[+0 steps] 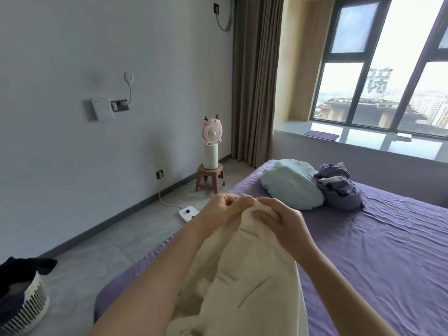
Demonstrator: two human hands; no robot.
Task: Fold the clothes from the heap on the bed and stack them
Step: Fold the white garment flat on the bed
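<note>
A cream garment (244,275) hangs in front of me, held up over the near edge of the purple bed (388,251). My left hand (218,209) pinches its top edge, fingers curled round the cloth. Right beside it, my right hand (281,221) grips the same top edge, fingers laid over the fabric. The two hands nearly touch. The garment's lower part drops out of view at the bottom. A crumpled purple cloth heap (339,187) lies at the far end of the bed.
A pale blue pillow (291,183) rests beside the purple heap. On the floor at the left stands a striped laundry basket (24,309) with dark clothes. A pink fan (211,144) sits on a stool, and a white scale (188,212) lies near the bed.
</note>
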